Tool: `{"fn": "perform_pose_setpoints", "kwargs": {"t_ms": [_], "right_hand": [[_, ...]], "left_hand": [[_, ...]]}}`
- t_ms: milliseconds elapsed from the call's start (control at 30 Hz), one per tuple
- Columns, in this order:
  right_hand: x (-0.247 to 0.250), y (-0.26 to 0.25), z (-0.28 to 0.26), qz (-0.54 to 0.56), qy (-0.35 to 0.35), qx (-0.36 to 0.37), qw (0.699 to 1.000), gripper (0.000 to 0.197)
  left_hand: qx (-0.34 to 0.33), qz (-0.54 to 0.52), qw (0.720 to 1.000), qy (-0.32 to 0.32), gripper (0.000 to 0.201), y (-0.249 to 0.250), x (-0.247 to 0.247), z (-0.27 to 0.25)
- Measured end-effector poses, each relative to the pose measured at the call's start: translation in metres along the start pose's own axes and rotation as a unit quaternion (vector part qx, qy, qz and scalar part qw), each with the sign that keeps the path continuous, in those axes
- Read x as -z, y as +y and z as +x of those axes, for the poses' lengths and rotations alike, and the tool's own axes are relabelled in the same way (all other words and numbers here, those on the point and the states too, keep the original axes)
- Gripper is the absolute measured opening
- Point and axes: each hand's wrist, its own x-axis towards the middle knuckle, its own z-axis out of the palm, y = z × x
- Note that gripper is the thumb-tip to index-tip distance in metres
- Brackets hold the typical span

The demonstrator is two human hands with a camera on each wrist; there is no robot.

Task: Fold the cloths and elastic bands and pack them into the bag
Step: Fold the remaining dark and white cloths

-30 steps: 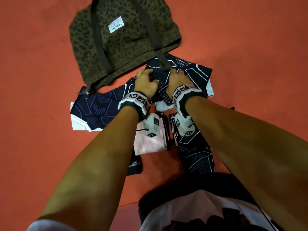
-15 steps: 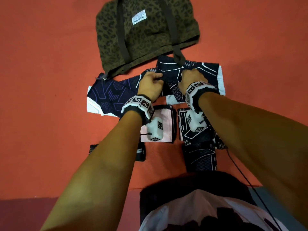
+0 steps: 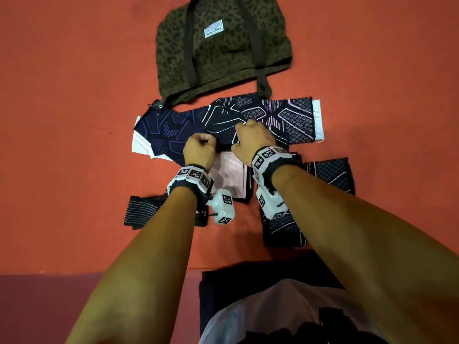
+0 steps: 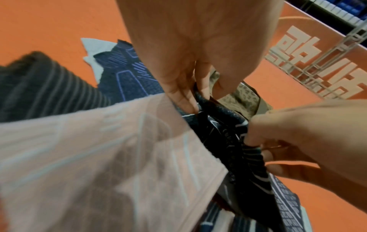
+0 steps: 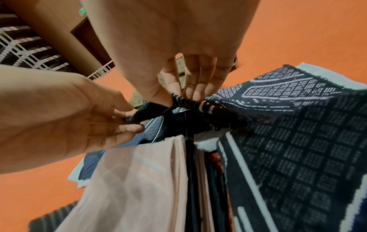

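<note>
An olive leopard-print bag [image 3: 223,50] lies flat at the far side of the orange floor. Just in front of it is a dark cloth with white line patterns [image 3: 285,117], overlapping a navy cloth with purple lines [image 3: 164,130]. My left hand [image 3: 206,141] and right hand [image 3: 244,131] sit close together and both pinch the dark cloth's near edge. In the wrist views the left fingers [image 4: 186,102] and right fingers [image 5: 190,91] bunch the dark cloth [image 5: 298,125] between them. A folded pink cloth [image 3: 231,172] lies under my wrists.
A dark striped elastic band [image 3: 141,212] lies at the near left. Folded dark patterned cloths lie at the near right [image 3: 283,229] and at the right [image 3: 330,175]. One bag strap [image 3: 263,83] reaches the dark cloth's far edge. My knees are at the bottom.
Both hands have drawn back toward me, from near the bag strap to the dark cloth's near edge, still holding it. The head view has shifted, so the bag sits more central.
</note>
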Motion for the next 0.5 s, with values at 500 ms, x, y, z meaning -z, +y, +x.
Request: {"fn": "perform_pose_setpoints", "kwargs": {"t_ms": [500], "right_hand": [[-0.039, -0.061, -0.048, -0.030, -0.011, -0.012, 0.999, 0.034]], "left_hand": [[0.090, -0.163, 0.973, -0.135, 0.059, -0.060, 0.045, -0.005]]}}
